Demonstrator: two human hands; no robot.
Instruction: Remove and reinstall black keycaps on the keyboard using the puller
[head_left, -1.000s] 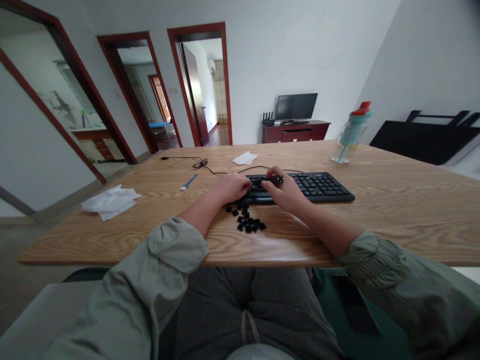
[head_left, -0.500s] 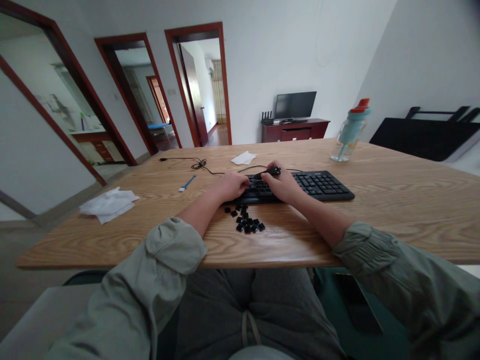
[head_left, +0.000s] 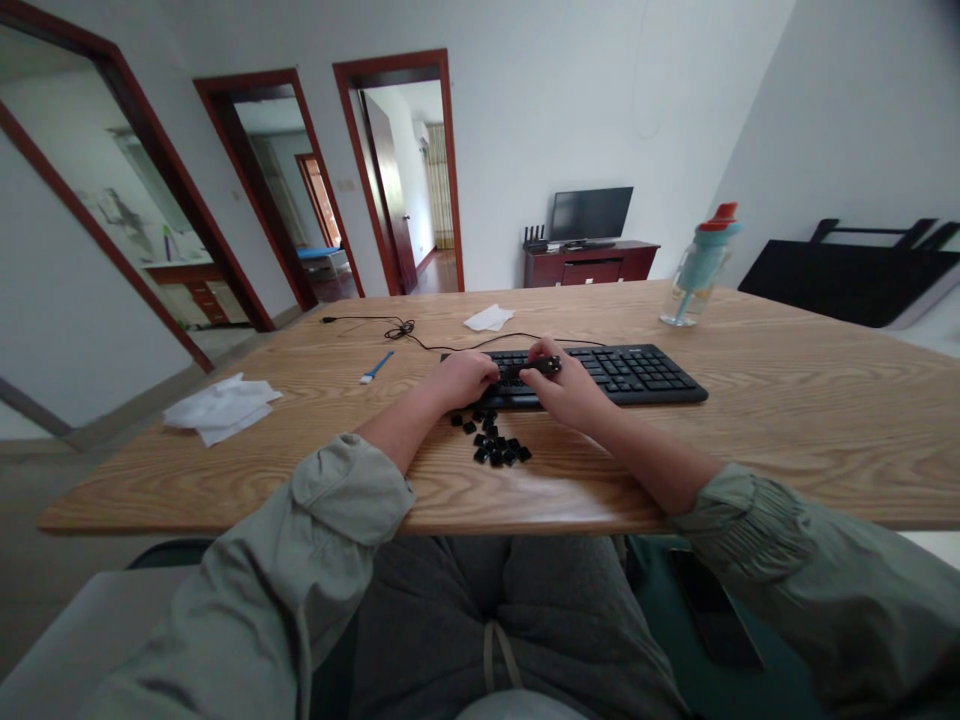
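Note:
A black keyboard lies on the wooden table in front of me. My right hand is closed around a slim black tool, held over the keys with its far end pointing left. The tool's exact kind does not show. My left hand rests at the keyboard's left end, fingers curled in close to the tool's tip; whatever they pinch is hidden. Loose black keycaps lie in a small heap on the table just in front of the keyboard.
A blue brush lies left of the keyboard, near crumpled white tissues. Behind the keyboard are another tissue and the black cable. A water bottle stands at the back right. A phone lies below the table edge.
The tool in my right hand has dropped lower and lies flatter, its left end nearer my left fingers. My left hand stays at about the same spot. The keycaps have not moved.

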